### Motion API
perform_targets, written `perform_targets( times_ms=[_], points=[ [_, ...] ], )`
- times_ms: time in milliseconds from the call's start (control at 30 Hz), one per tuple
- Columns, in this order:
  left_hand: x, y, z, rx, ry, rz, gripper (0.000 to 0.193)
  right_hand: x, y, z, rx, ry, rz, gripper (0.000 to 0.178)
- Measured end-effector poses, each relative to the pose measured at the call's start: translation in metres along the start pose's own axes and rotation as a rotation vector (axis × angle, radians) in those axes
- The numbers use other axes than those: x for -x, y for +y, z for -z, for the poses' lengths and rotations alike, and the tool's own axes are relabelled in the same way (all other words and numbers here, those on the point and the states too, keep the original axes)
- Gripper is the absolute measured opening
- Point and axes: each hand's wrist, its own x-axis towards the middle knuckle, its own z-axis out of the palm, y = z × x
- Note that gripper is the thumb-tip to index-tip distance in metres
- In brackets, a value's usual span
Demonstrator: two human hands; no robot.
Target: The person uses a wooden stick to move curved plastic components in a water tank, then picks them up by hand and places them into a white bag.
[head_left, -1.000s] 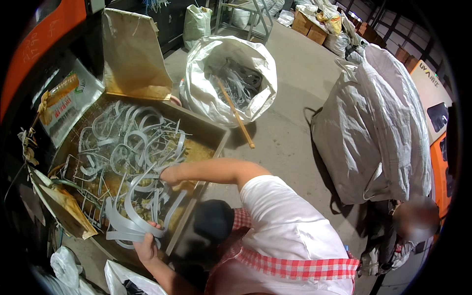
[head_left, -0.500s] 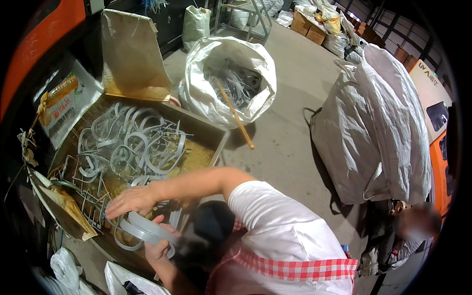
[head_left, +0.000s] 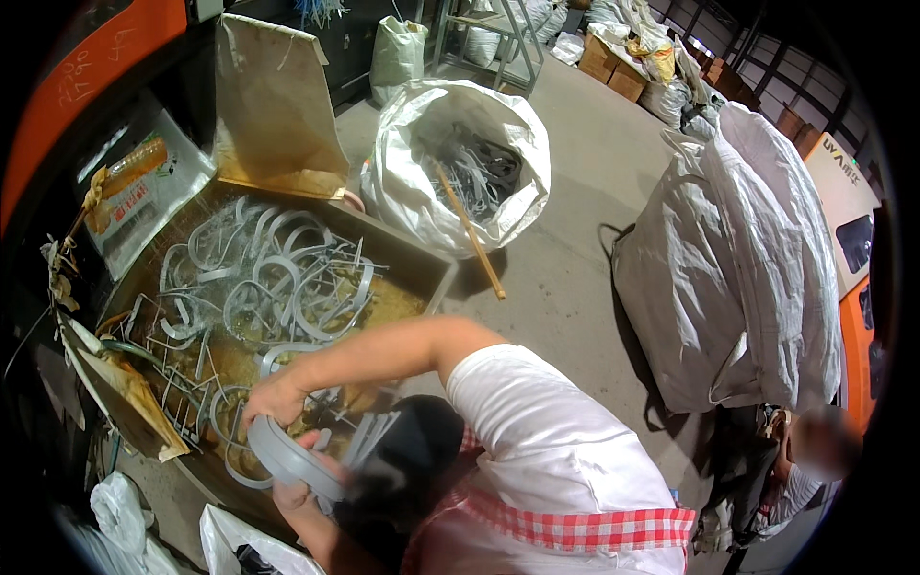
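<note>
Neither of my own hands appears in the head view. Both hands at work belong to a co-worker [head_left: 565, 422] bent over in a white shirt with red checked straps. The co-worker's upper hand [head_left: 276, 395] grips the top of a bundle of curved light-grey strips [head_left: 283, 452]. Lower down, the co-worker's other hand [head_left: 299, 496] holds the bundle from beneath, its fingers partly hidden by the strips. The bundle is over a shallow wooden-sided bin [head_left: 422, 278], where many looped grey strips [head_left: 287, 273] lie tangled. A dark-haired head covers part of the bin's near side.
Behind the bin stands an open white sack [head_left: 522, 125] of strip scraps, a wooden stick [head_left: 474, 240] leaning out. A big, full white sack [head_left: 719, 278] fills the right. Stained boards [head_left: 278, 115] line the bin's edge. Another person [head_left: 795, 479] is at far right.
The co-worker's upper hand has moved right, toward the lower one, and now closes on the strips. The bundle has turned more upright. The whole view has shifted slightly.
</note>
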Motion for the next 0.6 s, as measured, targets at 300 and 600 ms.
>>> perform_targets(
  times_ms=[300,600],
  points=[
    [-0.012,0.024,0.070,-0.277,1.170,-0.380,0.059,-0.007,0.011,0.032,-0.002,0.342,-0.273,0.036],
    [-0.031,0.004,0.022,-0.824,0.989,-0.682,0.087,-0.024,0.036,0.013,-0.370,0.711,-0.465,0.031]
  ],
)
